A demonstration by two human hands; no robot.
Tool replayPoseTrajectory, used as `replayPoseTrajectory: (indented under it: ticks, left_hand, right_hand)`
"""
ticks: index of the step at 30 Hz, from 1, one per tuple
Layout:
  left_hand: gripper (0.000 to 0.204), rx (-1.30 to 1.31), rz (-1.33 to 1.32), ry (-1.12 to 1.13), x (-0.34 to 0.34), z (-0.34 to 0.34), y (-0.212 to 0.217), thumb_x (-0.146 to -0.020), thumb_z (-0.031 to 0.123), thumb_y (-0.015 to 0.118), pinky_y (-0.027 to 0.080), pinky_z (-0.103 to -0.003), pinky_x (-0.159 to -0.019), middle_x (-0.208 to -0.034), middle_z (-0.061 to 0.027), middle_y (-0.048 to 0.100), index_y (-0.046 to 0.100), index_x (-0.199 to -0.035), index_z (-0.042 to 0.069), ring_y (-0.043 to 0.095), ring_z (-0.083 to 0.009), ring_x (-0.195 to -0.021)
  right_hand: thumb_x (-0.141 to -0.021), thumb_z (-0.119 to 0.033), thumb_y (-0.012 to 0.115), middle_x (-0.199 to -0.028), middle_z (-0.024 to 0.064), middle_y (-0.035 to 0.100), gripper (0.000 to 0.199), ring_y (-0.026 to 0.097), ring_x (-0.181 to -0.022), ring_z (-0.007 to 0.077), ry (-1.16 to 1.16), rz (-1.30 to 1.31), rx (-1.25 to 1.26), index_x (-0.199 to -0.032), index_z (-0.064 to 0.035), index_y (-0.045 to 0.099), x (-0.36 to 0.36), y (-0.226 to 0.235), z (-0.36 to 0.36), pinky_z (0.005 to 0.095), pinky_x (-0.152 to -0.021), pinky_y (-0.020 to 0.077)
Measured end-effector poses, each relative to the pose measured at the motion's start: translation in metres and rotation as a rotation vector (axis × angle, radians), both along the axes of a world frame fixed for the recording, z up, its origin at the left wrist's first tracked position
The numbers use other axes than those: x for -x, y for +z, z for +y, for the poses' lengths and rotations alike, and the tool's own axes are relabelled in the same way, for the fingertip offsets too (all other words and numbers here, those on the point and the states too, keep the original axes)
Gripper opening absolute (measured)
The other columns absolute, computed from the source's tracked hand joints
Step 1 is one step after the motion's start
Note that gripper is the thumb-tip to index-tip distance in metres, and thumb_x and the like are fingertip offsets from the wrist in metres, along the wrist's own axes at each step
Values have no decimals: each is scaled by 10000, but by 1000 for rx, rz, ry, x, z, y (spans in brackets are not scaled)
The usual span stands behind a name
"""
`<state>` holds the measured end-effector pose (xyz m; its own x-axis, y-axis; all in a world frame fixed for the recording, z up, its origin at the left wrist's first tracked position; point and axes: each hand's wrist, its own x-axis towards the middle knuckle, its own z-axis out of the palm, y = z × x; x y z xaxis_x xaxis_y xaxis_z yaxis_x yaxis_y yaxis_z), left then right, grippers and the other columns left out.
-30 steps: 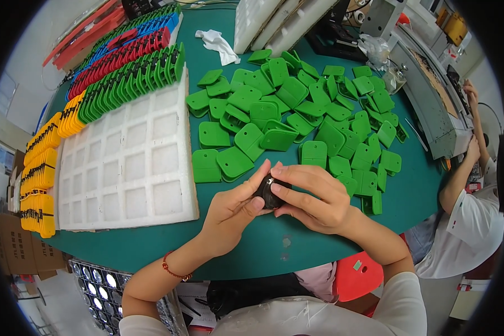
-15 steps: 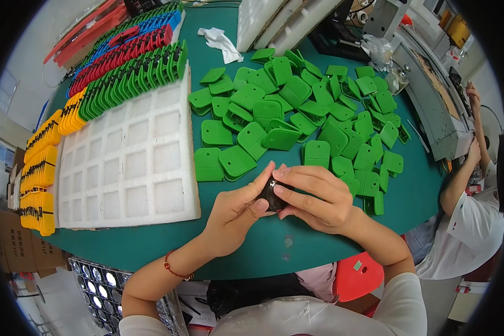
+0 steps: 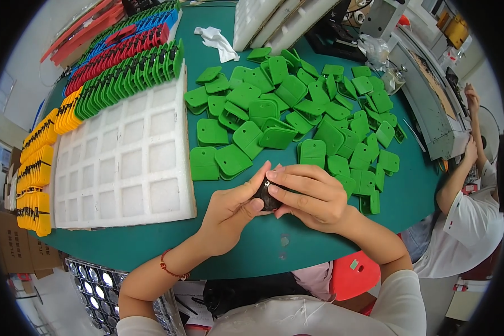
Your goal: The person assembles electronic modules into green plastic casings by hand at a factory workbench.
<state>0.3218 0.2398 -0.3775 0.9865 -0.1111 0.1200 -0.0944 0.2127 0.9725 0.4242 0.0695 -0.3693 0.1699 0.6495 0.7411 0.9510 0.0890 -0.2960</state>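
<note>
My left hand (image 3: 229, 210) and my right hand (image 3: 308, 196) meet over the near part of the green table (image 3: 252, 252). Together they grip a small dark round part (image 3: 265, 195), mostly hidden by the fingers. Just beyond my hands lies a spread heap of green plastic covers (image 3: 297, 117), flat with rounded corners. The nearest covers sit a few centimetres past my fingertips.
A white foam tray (image 3: 123, 162) with square pockets lies at the left. Rows of green, red, blue and yellow covers (image 3: 95, 78) stand on edge along the far left rim. A white cloth (image 3: 218, 42) lies at the back. Another person (image 3: 470, 218) sits at the right beside a machine (image 3: 425, 89).
My hands have stayed in place over the table's near edge; the fingers shifted slightly around the dark part.
</note>
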Motion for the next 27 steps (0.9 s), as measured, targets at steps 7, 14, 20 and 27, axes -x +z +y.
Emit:
replayPoseTrajectory:
  ticks: [7, 14, 20, 27]
  left_hand:
    - [463, -82, -68, 7, 0, 3, -7, -972, 122, 411, 489, -298, -880, -1266, -154, 517, 271, -1393, -13, 568, -154, -1009]
    - [460, -132, -112, 59, 1, -1, -1, -966, 104, 417, 495, -294, -861, -1231, -159, 549, 280, -1389, -16, 582, -157, -982]
    - [461, -223, -135, 91, 2, 1, -4, -957, 103, 441, 493, -265, -816, -1190, -160, 580, 306, -1385, -3, 603, -152, -937]
    - [477, -299, -202, 101, 1, 0, -3, -957, 128, 446, 475, -251, -801, -1249, -178, 543, 296, -1387, -15, 605, -147, -946]
  right_hand:
    - [-617, -133, 736, -1057, 134, 623, 414, 606, -906, 285, -3, 1, -3, -992, 18, 649, 1, -2, 0, 348, -742, 541]
    - [-627, -161, 740, -1082, 134, 616, 415, 609, -889, 283, -31, 13, 6, -1000, -2, 653, 3, -1, -2, 337, -711, 536]
    - [-633, -164, 738, -1086, 136, 613, 414, 607, -890, 287, -29, 11, 2, -1004, -1, 651, 3, -1, -1, 340, -710, 536]
    - [-641, -162, 734, -1095, 140, 604, 414, 605, -891, 293, -32, 6, -9, -1013, -3, 648, 4, -2, -1, 347, -708, 536]
